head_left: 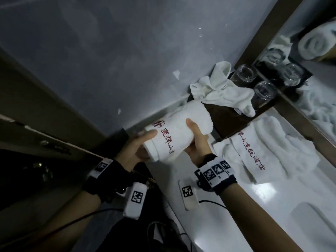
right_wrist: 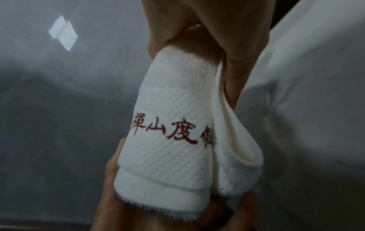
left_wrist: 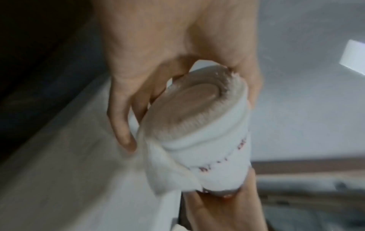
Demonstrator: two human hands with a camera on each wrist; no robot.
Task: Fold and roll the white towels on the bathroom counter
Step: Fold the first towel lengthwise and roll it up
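A rolled white towel (head_left: 179, 132) with red embroidered characters is held in the air above the counter's left end. My left hand (head_left: 138, 148) grips its near end, thumb on top. My right hand (head_left: 197, 142) grips its middle from below, thumb over the top. The left wrist view looks onto the rolled towel (left_wrist: 207, 148) end-on, with my left hand's fingers (left_wrist: 122, 125) curled round it. The right wrist view shows the rolled towel (right_wrist: 173, 125) and its lettering, with a loose flap hanging at the right. A second lettered towel (head_left: 269, 153) lies spread flat on the counter. A crumpled white towel (head_left: 223, 91) lies further back.
Two upturned glasses (head_left: 254, 82) stand on a dark tray (head_left: 229, 122) beside the crumpled towel. A mirror (head_left: 312, 73) at the right reflects the glasses and a rolled towel. The white counter (head_left: 254, 206) runs toward me. A grey wall (head_left: 109, 60) fills the left.
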